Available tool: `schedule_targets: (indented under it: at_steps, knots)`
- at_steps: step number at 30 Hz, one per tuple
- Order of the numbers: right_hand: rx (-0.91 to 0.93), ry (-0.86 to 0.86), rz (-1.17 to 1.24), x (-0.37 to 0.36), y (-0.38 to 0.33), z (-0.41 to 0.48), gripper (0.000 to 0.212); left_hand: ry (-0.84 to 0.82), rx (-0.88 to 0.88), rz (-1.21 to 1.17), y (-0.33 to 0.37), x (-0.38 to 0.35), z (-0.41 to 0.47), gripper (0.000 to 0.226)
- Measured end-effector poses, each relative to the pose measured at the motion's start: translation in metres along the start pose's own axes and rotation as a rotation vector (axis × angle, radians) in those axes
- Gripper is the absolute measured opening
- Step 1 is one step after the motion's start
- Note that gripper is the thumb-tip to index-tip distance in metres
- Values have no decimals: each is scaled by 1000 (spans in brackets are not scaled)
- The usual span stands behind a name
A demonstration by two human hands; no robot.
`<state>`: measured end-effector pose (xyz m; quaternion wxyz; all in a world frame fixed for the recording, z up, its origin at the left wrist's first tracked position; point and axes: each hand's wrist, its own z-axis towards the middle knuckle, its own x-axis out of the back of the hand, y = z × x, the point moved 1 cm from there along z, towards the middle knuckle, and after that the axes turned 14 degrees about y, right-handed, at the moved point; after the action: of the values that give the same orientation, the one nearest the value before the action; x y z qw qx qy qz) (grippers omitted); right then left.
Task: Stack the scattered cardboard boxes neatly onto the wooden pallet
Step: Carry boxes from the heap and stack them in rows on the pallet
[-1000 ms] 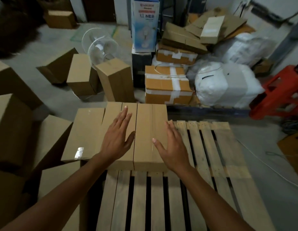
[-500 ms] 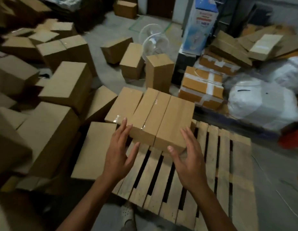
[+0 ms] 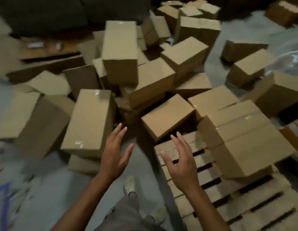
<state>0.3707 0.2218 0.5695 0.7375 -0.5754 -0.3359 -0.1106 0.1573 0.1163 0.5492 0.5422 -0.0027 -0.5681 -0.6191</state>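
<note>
Two bare hands are in view, both holding nothing. The left hand (image 3: 114, 157) hangs over the grey concrete floor (image 3: 70, 189) with fingers straight and spread. The right hand (image 3: 181, 162) hangs over the near corner of the wooden pallet (image 3: 180, 207), fingers likewise apart and slightly bent. The pallet, at lower right, is built of pale, rough slats with dark gaps between them. On its far part lies a row of stacked boxes (image 3: 245, 135) of plain brown corrugated card, oblong and flat-topped, pressed side by side. Three tops are countable, but blur prevents a firmer figure. One square-ended box (image 3: 166, 117) sits tilted just beyond the pallet's corner, near the right hand's fingertips but apart from them. One long box (image 3: 90, 120), sealed with glossy clear tape, lies just left of the left hand. Behind these, the loose boxes (image 3: 153, 77) lie heaped at all angles on the floor. There are well over a dozen, and the exact count cannot be determined. Two pale perforated clogs (image 3: 130, 185) show below the hands.
</note>
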Motion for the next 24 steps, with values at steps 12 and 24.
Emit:
schedule_targets:
  at_steps: [12,24]
  knots:
    - [271,-452,-13,-214,-148,-34,72,383,491,178,-170,193,-83,55]
    - [255,-663,18,-450,-290,-52,54,468,733,138,-358,345,-63,55]
